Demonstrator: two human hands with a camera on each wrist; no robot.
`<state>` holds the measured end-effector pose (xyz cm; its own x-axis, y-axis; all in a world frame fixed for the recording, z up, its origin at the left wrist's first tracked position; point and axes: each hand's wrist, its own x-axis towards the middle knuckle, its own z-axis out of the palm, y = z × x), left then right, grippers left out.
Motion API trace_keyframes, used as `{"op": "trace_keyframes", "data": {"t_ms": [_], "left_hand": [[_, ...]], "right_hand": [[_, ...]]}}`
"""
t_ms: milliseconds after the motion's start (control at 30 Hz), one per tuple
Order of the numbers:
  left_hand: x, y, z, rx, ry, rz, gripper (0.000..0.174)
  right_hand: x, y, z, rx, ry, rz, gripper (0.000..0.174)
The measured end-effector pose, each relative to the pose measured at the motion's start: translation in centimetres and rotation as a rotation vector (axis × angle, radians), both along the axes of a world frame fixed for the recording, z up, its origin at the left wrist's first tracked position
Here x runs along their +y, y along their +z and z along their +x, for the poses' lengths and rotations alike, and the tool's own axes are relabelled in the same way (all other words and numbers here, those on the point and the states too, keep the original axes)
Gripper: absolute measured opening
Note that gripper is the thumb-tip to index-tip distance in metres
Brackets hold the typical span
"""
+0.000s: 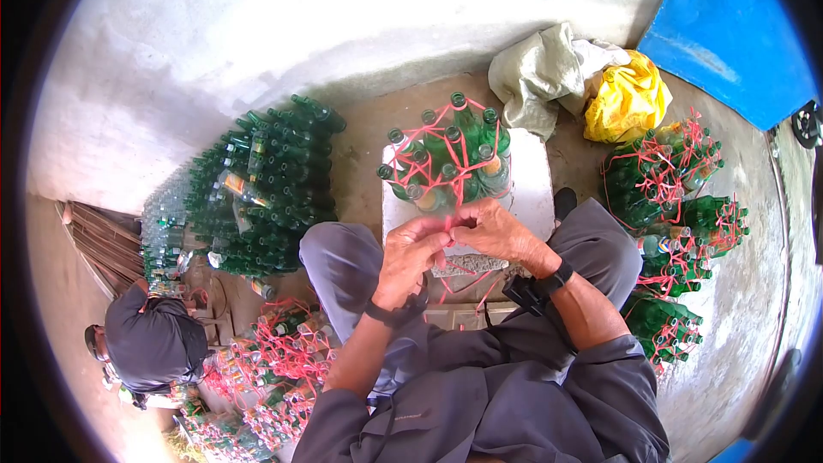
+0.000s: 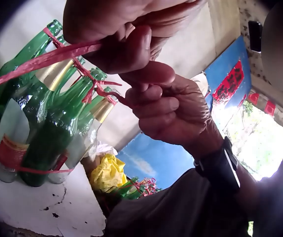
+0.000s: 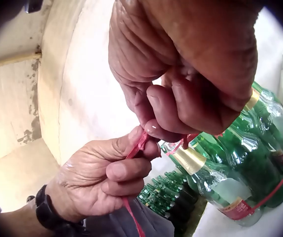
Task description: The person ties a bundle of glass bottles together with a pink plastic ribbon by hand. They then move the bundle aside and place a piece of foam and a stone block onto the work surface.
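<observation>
A bundle of green bottles [image 1: 467, 133] stands upright on a white slab [image 1: 533, 176], with red string [image 2: 42, 60] running around the bottles and across their necks. Just in front of the bundle, the left hand [image 1: 406, 259] pinches the red string between thumb and fingers. Close against it, the right hand [image 1: 501, 231] has its fingers curled round the same string. In the right wrist view the fingertips of both hands meet at a twisted part of the string [image 3: 140, 143], and a loose end hangs below the left hand [image 3: 107, 173].
Many loose green bottles [image 1: 266, 180] stand at left by the wall. Tied bundles [image 1: 664, 171] line the right side, with more [image 1: 274, 360] at lower left near a seated person [image 1: 154, 334]. A yellow bag [image 1: 626, 99] and pale sacks [image 1: 536, 73] lie behind the slab.
</observation>
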<state>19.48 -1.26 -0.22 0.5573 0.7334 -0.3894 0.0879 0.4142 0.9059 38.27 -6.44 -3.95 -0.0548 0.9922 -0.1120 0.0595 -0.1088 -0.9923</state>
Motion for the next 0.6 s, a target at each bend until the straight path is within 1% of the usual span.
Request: {"op": "trace_keyframes", "data": {"t_ms": [133, 267, 333, 367, 433, 500, 600], "left_hand": [[-0.4, 0.0, 0.1, 0.009, 0.044, -0.033, 0.015], [-0.3, -1.4, -0.3, -0.018, 0.063, -0.043, 0.015], [-0.6, -1.8, -0.2, 0.016, 0.116, 0.038, 0.015], [-0.6, -1.9, -0.2, 0.016, 0.117, 0.038, 0.015], [-0.6, -2.0, -0.1, 0.098, 0.105, 0.120, 0.015], [-0.9, -2.0, 0.2, 0.077, 0.130, 0.111, 0.015], [-1.3, -1.2, 1.0, 0.051, 0.188, 0.099, 0.014]], "right_hand": [[-0.1, 0.4, 0.3, -0.048, 0.038, -0.022, 0.012], [-0.1, -0.1, 0.1, -0.137, 0.037, 0.034, 0.014], [-0.2, -0.3, -0.1, -0.162, 0.038, 0.050, 0.015], [-0.2, -0.1, -0.2, -0.170, 0.013, 0.049, 0.015], [-0.4, 0.2, -0.5, -0.177, -0.012, 0.047, 0.015], [-0.6, 0.3, -0.7, -0.308, -0.077, 0.118, 0.015], [-0.6, 0.4, -0.8, -0.338, -0.077, 0.089, 0.016]]}}
